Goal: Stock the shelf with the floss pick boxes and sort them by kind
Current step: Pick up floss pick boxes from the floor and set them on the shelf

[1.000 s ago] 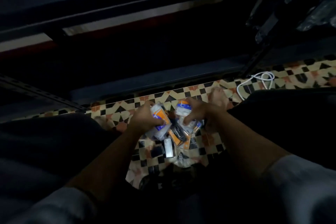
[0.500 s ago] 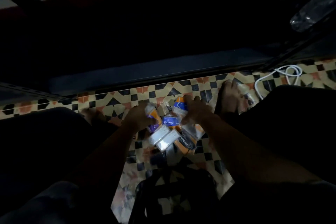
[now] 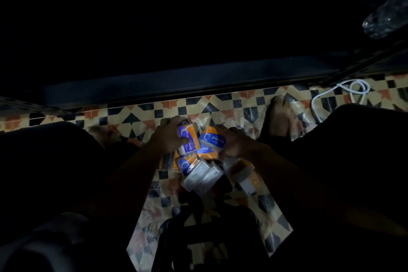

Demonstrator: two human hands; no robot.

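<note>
Several orange-and-blue floss pick boxes lie in a pile [image 3: 198,170] on the patterned floor between my knees. My left hand [image 3: 170,137] grips one orange box with a blue label [image 3: 189,137] at the pile's far left. My right hand [image 3: 237,143] holds another orange box marked "Round" [image 3: 213,138] just to the right of it. A few boxes below show their pale backs. The dark shelf [image 3: 176,79] runs across low in front of me, and its inside is too dark to see.
The tiled floor [image 3: 220,104] is lit only near the boxes. My bare foot [image 3: 279,117] rests at the right, beside a white cable [image 3: 344,93]. A dark bag [image 3: 209,238] sits just below the pile. Clear plastic packs [image 3: 386,11] hang at upper right.
The view has tilted down, so the shelf edge sits higher in frame. Both hands stay on the pile, and the boxes they grip have turned to show their blue labels.
</note>
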